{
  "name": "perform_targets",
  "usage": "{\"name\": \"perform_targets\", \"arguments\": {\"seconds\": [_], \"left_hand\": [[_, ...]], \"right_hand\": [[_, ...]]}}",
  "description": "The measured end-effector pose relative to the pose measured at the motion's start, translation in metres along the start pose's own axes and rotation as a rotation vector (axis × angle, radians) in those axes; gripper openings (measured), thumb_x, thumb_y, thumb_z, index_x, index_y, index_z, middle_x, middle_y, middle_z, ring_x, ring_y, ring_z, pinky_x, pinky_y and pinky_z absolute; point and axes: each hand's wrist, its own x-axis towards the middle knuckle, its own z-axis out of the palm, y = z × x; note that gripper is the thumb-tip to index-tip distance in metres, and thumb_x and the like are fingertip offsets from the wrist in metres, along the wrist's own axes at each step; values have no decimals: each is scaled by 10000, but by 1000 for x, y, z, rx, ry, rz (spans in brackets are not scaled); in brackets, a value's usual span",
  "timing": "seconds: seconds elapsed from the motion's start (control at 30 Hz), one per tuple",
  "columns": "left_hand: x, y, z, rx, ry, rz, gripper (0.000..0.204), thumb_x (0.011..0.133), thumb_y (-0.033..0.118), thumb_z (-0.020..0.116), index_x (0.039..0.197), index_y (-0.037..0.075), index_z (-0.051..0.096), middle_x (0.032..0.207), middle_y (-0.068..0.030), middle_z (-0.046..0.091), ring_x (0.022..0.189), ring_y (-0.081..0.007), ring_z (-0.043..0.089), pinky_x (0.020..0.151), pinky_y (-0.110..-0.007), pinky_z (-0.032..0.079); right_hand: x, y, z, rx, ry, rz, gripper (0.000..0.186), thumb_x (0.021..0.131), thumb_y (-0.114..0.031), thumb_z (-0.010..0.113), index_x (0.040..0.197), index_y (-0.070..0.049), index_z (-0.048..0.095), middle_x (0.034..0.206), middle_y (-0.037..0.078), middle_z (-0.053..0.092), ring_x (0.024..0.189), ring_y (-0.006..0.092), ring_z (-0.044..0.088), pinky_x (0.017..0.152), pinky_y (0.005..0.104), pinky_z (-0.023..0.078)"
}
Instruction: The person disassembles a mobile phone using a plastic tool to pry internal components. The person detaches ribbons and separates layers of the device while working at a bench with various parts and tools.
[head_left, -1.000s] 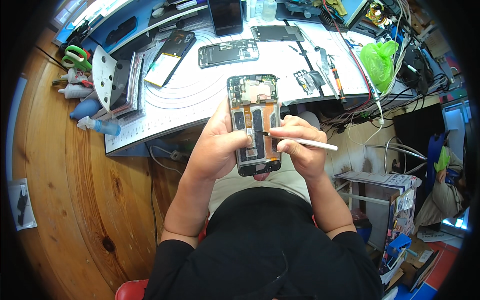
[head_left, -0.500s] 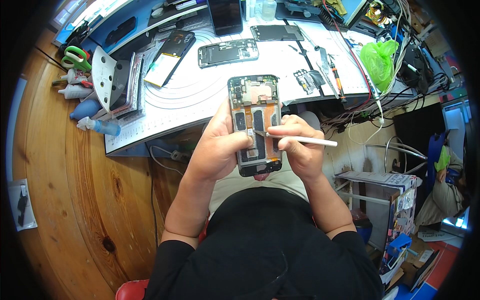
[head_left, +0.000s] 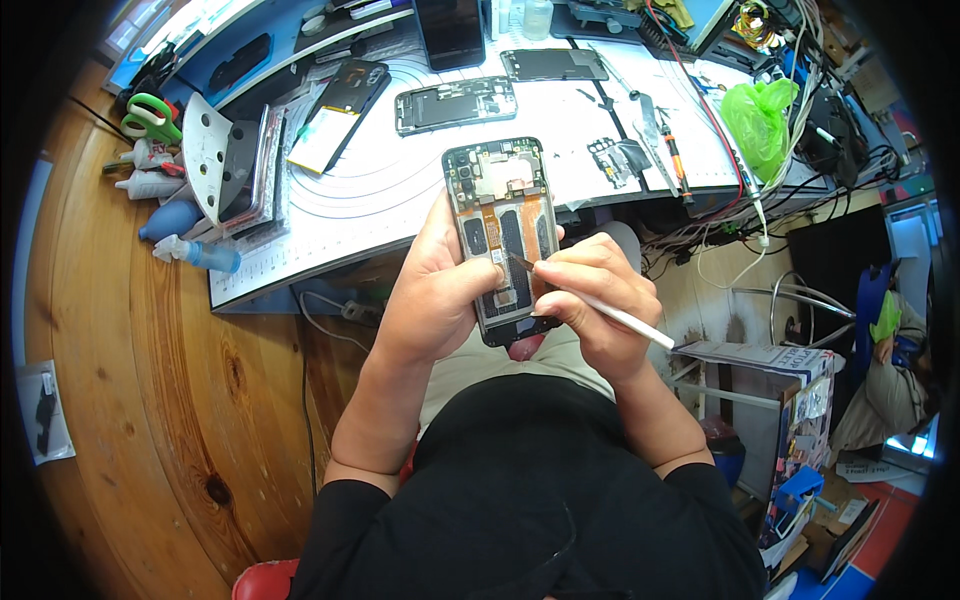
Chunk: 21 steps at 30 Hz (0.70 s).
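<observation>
An opened phone with bared circuit boards and orange ribbon cables is held up in front of my lap, its top end leaning left. My left hand is closed around its left side, the thumb pressing on the inner face near a small white label. Between the fingertips of my right hand is a slim white-handled blade tool. Its dark narrow tip rests at or just over the middle of the phone, close to my left thumb; whether it touches I cannot tell. The phone's back is hidden.
On the white desk lie another opened phone, a dark phone panel, small parts and an orange-black screwdriver. A green plastic bag and tangled cables sit at right. Bottles and a blue air blower stand at left.
The phone has shifted slightly up and left, and its top now tilts more to the left. The tool's white handle has swung downward as my right hand turned.
</observation>
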Motion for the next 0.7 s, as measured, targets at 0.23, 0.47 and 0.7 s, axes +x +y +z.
{"name": "perform_targets", "arguments": {"seconds": [0.23,0.47,0.7], "left_hand": [[-1,2,3,19,15,-13,752,786,-101,447,1513,-23,274,1440,-283,523,1277,-384,606,1090,-492,500],[-1,2,2,12,1,-15,754,788,-101,457,1515,-21,273,1445,-287,519,1281,-387,602,1095,-493,495],[-2,2,3,9,-1,-9,757,789,-97,463,1517,-20,271,1447,-289,517,1281,-389,602,1095,-494,496]], "right_hand": [[1,1,0,2,-19,13,310,756,-93,854,1042,-7,771,926,99,739,799,229,639,732,335,507],[1,-1,0,16,-2,23,290,761,-92,848,1027,-5,775,923,97,743,799,228,645,741,338,508],[2,-2,0,14,-2,25,276,766,-96,847,1015,1,776,918,98,745,796,229,648,751,341,516]]}}
